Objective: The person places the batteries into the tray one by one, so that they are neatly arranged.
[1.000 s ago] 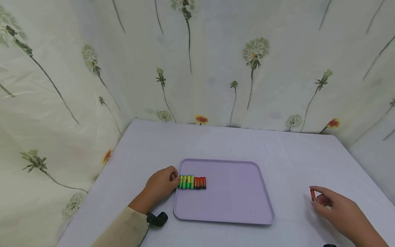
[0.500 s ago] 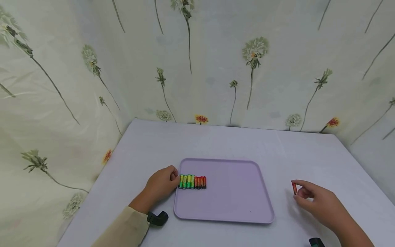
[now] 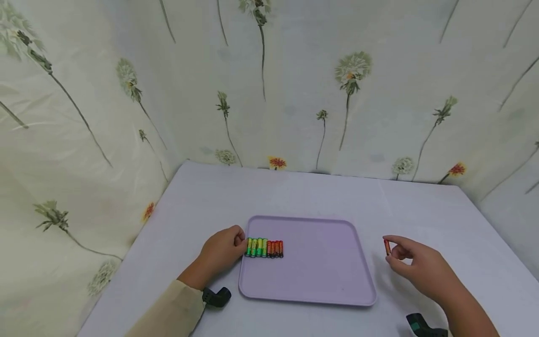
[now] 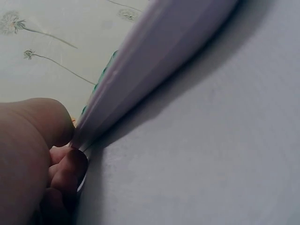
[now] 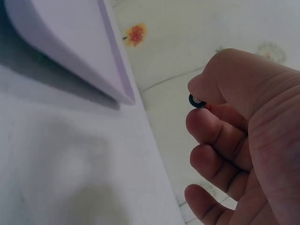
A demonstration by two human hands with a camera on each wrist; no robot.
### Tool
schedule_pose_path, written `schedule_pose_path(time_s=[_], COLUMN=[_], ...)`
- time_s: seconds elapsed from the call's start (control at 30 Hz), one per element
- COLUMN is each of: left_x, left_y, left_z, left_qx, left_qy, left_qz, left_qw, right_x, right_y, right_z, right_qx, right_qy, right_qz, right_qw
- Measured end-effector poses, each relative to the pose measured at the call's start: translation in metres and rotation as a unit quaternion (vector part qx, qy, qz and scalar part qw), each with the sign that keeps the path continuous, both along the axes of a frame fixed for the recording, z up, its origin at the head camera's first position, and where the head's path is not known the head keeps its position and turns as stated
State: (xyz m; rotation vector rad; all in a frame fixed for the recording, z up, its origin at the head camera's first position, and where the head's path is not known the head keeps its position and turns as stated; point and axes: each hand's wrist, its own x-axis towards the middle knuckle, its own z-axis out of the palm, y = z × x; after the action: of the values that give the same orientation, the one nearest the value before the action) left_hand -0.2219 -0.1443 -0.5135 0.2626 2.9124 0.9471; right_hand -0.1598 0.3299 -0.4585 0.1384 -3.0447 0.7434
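Note:
A row of green-and-yellow batteries (image 3: 256,247) and smaller red batteries (image 3: 275,249) stands side by side at the left of the lilac tray (image 3: 320,276). My left hand (image 3: 223,250) holds the tray's left rim by the row's end; in the left wrist view its thumb and curled fingers (image 4: 70,164) meet at that rim. Right of the tray, my right hand (image 3: 421,267) pinches one red battery (image 3: 387,247) between thumb and forefinger, raised over the table. In the right wrist view only the battery's dark-ringed end (image 5: 197,101) shows; the fingers hide most of it.
The tray lies flat on a white-covered table (image 3: 210,196). A flowered cloth (image 3: 290,93) hangs behind and at the sides. Black devices are strapped at the left wrist (image 3: 216,297) and right wrist (image 3: 423,325).
My right hand has moved left and slightly away from me, bringing the red battery closer to the tray's right edge. My left hand and the battery row stay in place.

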Motion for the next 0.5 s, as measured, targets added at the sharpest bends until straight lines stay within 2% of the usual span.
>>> schedule_pose_path(time_s=[0.5], left_x=[0.001], left_y=[0.001], left_z=[0.003], left_qx=[-0.007], left_qy=[0.003], left_qz=[-0.006], left_qw=[1.0000], right_x=[-0.025], right_y=[-0.036], right_z=[0.027], right_qx=[-0.005], right_qy=[0.016], right_qz=[0.032], right_qw=[0.9993])
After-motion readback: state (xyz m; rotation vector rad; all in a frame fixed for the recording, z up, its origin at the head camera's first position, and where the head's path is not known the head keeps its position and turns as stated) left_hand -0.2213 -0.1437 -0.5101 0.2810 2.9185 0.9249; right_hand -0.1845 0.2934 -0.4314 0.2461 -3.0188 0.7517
